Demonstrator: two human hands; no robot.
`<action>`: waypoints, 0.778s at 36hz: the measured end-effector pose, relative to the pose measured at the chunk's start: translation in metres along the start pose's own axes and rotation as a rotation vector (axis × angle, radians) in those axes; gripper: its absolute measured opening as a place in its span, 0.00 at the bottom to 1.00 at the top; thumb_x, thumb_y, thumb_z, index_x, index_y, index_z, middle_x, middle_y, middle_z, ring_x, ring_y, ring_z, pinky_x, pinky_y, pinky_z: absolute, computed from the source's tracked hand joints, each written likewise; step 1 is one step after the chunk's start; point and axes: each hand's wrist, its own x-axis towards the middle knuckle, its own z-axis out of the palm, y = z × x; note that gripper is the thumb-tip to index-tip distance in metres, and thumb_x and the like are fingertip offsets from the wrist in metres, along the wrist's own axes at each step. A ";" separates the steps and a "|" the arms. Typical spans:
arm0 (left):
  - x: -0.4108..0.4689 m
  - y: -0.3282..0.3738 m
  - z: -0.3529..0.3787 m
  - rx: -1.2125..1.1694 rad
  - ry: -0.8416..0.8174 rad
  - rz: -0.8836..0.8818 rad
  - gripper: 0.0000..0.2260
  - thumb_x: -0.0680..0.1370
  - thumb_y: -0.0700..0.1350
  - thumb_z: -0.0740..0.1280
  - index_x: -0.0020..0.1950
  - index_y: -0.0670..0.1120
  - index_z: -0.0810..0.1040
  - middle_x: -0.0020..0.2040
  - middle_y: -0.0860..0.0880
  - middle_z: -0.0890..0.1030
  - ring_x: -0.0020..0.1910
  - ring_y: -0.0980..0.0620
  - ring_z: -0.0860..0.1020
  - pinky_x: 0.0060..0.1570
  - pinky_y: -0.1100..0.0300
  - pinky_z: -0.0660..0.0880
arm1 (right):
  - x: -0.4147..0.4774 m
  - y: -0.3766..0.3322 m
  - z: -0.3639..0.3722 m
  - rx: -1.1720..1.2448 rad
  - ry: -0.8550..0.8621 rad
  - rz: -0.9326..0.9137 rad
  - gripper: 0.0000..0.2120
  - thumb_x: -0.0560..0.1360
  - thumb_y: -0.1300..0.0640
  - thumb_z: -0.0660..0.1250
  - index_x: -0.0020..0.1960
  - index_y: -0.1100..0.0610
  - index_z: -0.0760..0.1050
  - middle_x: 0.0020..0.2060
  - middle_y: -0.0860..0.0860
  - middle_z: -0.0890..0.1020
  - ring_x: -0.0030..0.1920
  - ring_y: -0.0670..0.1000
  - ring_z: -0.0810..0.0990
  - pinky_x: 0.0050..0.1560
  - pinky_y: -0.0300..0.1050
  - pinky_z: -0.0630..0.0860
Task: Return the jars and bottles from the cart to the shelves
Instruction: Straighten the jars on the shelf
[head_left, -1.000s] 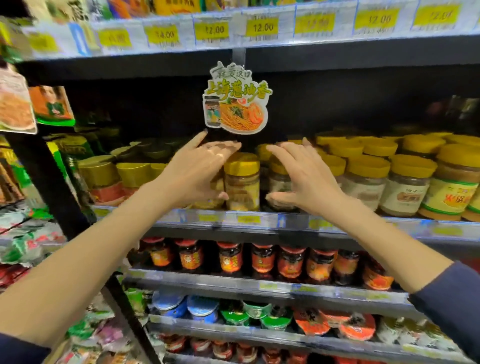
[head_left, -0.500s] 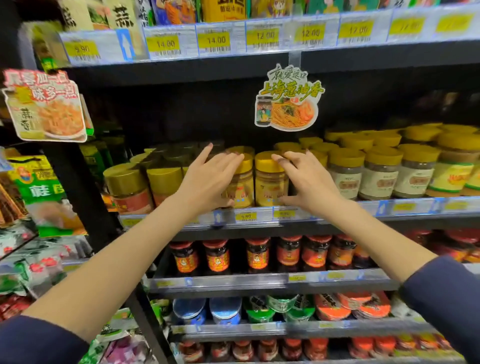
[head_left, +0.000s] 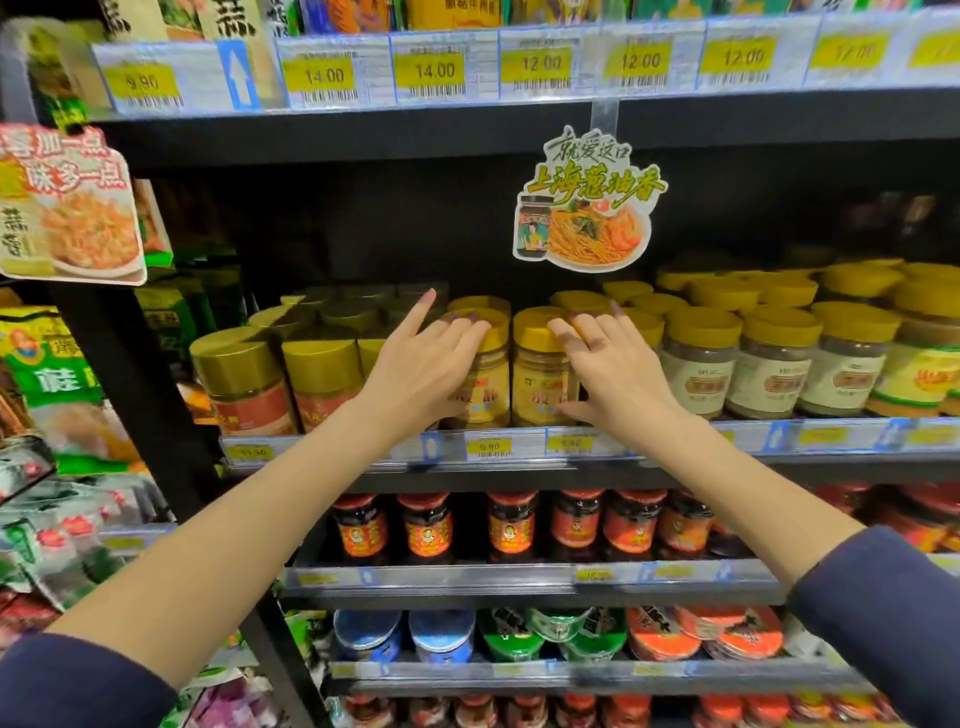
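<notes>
Laying spread, unclamped fingers (head_left: 464, 325) on the left jar (head_left: 488, 387) and right jar (head_left: 537, 382), left hand (head_left: 415, 376) and right hand (head_left: 623, 376) are steadying seemingly heavy, slick glass; wrapping each body is looking safest.

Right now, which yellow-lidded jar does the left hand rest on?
The yellow-labelled jar above the 9.90 tag; the left hand lies on its lid, the right hand on the twin jar beside it.
</notes>
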 end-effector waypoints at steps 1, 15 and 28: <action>0.002 0.001 0.000 -0.003 -0.003 -0.002 0.40 0.56 0.55 0.81 0.62 0.38 0.74 0.52 0.43 0.82 0.50 0.45 0.82 0.68 0.46 0.56 | 0.001 0.002 0.001 -0.004 -0.015 0.001 0.46 0.47 0.46 0.83 0.60 0.66 0.74 0.45 0.62 0.80 0.43 0.63 0.80 0.59 0.62 0.72; 0.014 0.007 0.006 0.037 -0.047 -0.022 0.41 0.54 0.62 0.79 0.59 0.40 0.77 0.52 0.45 0.83 0.51 0.47 0.82 0.67 0.45 0.65 | 0.012 0.014 0.017 0.047 -0.048 0.013 0.47 0.45 0.48 0.83 0.60 0.63 0.74 0.48 0.62 0.81 0.50 0.63 0.80 0.61 0.63 0.70; -0.038 -0.036 -0.025 -0.094 -0.013 -0.152 0.42 0.62 0.58 0.77 0.69 0.41 0.68 0.65 0.42 0.76 0.65 0.45 0.75 0.70 0.45 0.56 | 0.027 -0.027 -0.011 0.335 0.019 -0.059 0.43 0.62 0.46 0.77 0.71 0.59 0.64 0.64 0.60 0.72 0.66 0.61 0.70 0.72 0.58 0.53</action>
